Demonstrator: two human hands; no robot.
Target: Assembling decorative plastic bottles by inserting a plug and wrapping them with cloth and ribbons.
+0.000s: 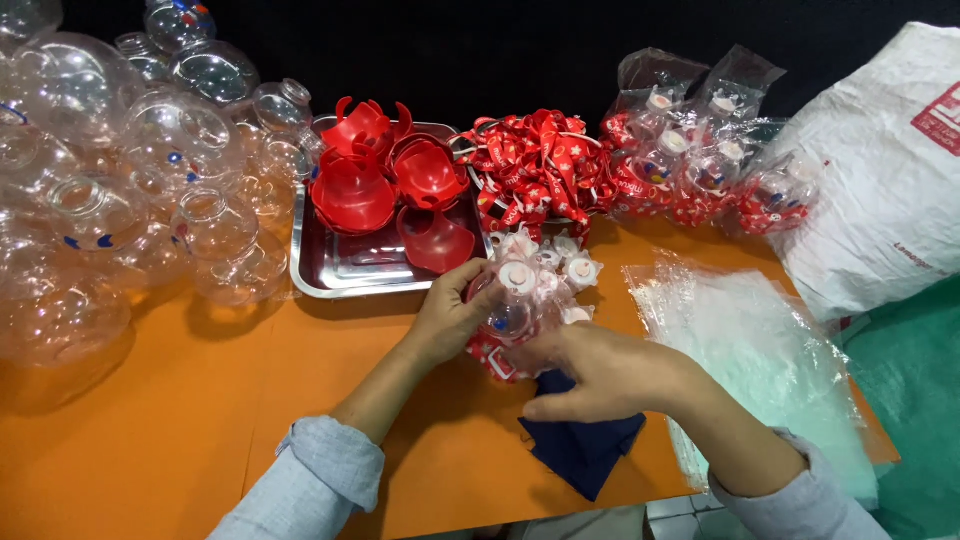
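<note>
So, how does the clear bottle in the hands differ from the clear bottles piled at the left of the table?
The bottle in the hands has a white cap and a red strap on it; the piled bottles have open necks and no strap. The left hand and right hand both grip the first; the piled ones lie loose, touched by nobody. It sits at the table's middle, the pile at the left edge. Both are round, clear plastic with small blue marks.

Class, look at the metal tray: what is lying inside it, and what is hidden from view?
The metal tray holds several red plastic cups, piled together at its far end. Bare shiny floor shows nearer. What lies beneath the pile is covered.
</note>
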